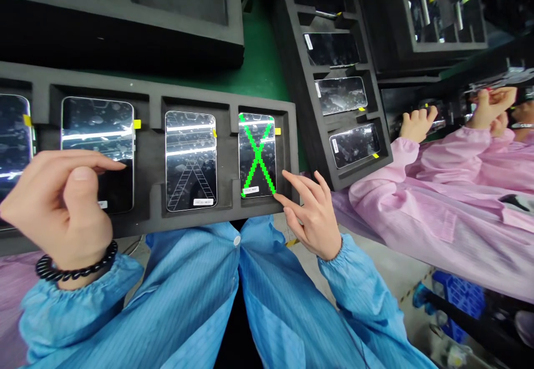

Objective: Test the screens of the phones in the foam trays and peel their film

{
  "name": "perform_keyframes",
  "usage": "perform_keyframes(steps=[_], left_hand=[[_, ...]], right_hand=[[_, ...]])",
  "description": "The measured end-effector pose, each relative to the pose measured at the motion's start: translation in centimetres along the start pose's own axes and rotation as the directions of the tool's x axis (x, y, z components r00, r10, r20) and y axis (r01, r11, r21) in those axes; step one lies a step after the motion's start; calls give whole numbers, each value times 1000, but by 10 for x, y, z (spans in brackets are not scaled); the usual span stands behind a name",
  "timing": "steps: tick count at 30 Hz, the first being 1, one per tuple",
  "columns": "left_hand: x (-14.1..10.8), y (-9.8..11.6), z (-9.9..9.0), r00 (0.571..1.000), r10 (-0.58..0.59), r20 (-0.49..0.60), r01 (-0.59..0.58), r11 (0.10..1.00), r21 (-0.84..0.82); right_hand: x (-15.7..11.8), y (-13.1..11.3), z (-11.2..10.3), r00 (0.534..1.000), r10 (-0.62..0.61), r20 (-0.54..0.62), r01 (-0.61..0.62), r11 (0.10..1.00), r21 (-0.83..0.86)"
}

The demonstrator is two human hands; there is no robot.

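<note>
At the near edge of the foam tray, I see my right hand open, its forefinger tip touching the lower right corner of the phone showing a green X, which lies in the tray's rightmost pocket. My left hand is loosely curled, grasping nothing, forefinger out over the second phone. I judge this a screen check; next calls for a light, exact touch.
</note>
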State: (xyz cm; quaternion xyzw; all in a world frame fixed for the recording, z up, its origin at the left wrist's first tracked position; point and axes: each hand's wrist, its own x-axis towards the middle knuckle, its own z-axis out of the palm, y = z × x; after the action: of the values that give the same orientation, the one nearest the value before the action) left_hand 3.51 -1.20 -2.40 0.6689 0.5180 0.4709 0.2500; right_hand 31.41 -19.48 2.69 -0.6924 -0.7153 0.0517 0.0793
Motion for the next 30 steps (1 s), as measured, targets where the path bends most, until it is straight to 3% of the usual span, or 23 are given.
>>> perform_keyframes(steps=[5, 10, 14, 18, 30], left_hand=[[0, 1, -1, 1000, -27, 5, 27, 1000, 1], [1, 0, -2, 1000, 16, 26, -16, 1000, -5], [4, 2, -4, 997, 44, 56, -42, 998, -49], [5, 3, -7, 994, 71, 82, -64, 994, -84], [4, 1, -9, 989, 100, 109, -89, 990, -106]], right_hand=[[17, 1, -7, 997, -8, -80, 10, 999, 30], [72, -7, -6, 979, -58, -198, 68, 997, 43], [124, -17, 9, 985, -134, -110, 137, 990, 19], [157, -21, 23, 989, -144, -40, 143, 989, -24], [161, -25, 30, 989, -150, 4, 150, 983, -108]])
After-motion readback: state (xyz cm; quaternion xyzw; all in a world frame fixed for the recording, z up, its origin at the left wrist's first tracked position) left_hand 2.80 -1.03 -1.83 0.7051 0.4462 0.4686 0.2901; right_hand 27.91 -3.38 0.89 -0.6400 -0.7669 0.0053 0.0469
